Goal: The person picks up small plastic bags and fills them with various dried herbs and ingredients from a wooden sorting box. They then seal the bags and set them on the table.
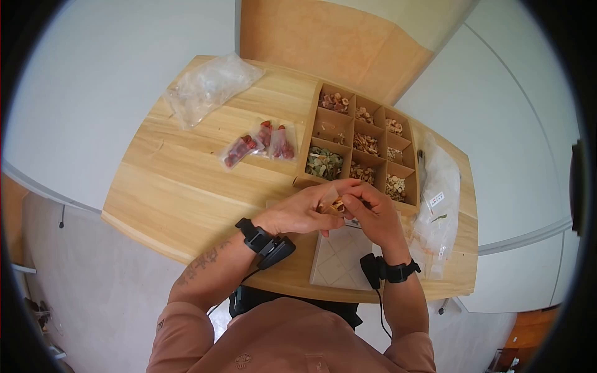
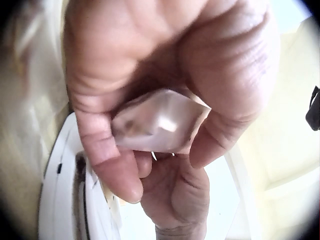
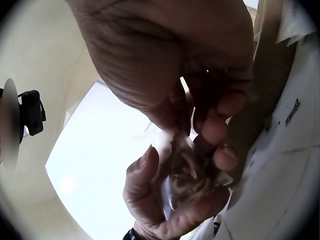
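Note:
Both hands meet over the table's near side, around a small clear sachet (image 2: 162, 122) with yellowish-brown dried pieces inside. My left hand (image 1: 298, 208) grips the sachet between its thumb and curled fingers. At the sachet's upper end, the fingers and thumb of my right hand (image 3: 175, 65) pinch the film. In the right wrist view the dried pieces (image 3: 187, 172) show through the film below those fingertips. Just beyond the hands stands a divided cardboard box (image 1: 303, 181) of dried ingredients, such as greenish flakes (image 1: 323, 163) and brown slices (image 1: 365, 143).
Three sachets of red dried fruit (image 1: 283, 143) lie left of the box. A large clear plastic bag (image 1: 214, 87) rests at the table's far left, and more clear packaging (image 1: 438, 199) lies along the right. Beneath the hands is a flat pale slab (image 1: 342, 261) with a square pattern.

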